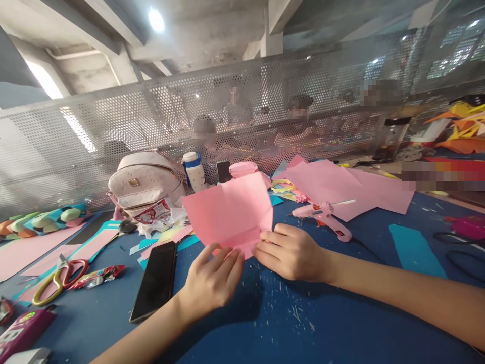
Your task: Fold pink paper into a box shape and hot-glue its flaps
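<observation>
A folded pink paper sheet (231, 212) stands tilted up over the blue table (280, 323). My left hand (212, 280) pinches its lower left edge, fingers closed on the paper. My right hand (291, 253) grips the lower right corner, fingers curled onto the fold. Both hands hold the sheet just above the tabletop.
A black phone (153, 280) lies left of my left hand. Scissors (56, 278) and a snack wrapper (96, 276) sit further left. A pink glue gun (326, 217), large pink sheets (341, 187), a pale backpack (146, 179) and a bottle (195, 172) lie behind. People sit beyond the mesh screen.
</observation>
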`<move>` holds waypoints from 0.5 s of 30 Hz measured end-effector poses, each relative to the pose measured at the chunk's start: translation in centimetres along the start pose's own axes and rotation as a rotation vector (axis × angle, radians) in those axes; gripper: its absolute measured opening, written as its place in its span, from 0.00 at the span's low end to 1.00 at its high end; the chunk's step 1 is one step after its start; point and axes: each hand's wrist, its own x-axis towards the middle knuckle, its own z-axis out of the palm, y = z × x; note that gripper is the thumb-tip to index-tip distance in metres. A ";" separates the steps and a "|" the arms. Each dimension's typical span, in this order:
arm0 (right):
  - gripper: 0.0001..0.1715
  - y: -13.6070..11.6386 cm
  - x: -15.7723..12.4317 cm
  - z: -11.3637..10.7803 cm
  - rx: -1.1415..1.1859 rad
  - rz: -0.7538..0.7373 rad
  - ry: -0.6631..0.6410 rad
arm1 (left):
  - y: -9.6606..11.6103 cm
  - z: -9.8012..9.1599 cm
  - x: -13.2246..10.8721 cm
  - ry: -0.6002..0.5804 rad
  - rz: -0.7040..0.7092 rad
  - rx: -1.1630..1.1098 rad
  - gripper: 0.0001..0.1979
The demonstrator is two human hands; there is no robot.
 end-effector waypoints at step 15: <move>0.18 -8.5 -2.8 1.2 -0.151 0.132 -0.461 | 7.5 0.4 -1.4 -0.505 -0.215 0.112 0.17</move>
